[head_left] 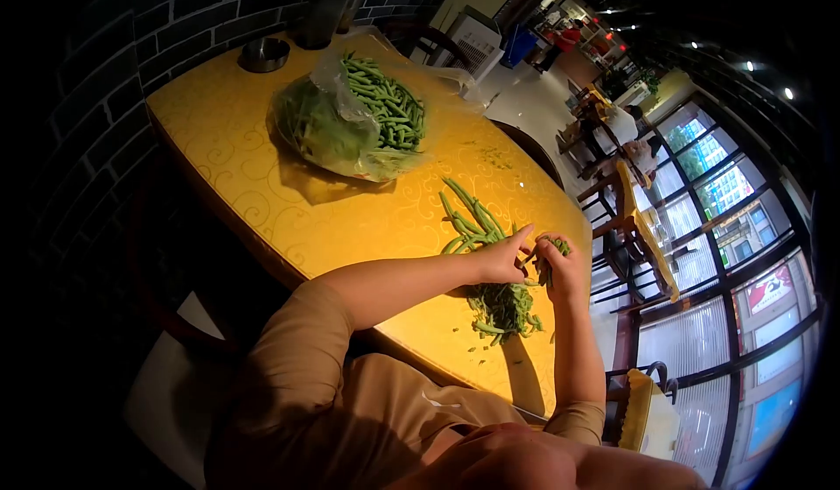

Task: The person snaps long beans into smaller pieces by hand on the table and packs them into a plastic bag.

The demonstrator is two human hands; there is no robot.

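Observation:
Both of my hands are close together over the near right part of the yellow table. My right hand (564, 267) is closed around a small bunch of green beans (557, 246). Beside it, my left hand (504, 260) has its index finger raised and its other fingers curled at what looks like a green bean between the hands; the fingers partly hide it. Just beyond the left hand lie several long green beans (472, 214). Below the hands is a pile of green bean pieces and trimmings (503, 311), with small scraps around it.
A clear plastic bag (324, 127) full of green beans (385, 105) sits farther back on the yellow table (245, 157). A metal bowl (263, 54) stands near the brick wall. Chairs, other tables and people are in the background, with large windows at right.

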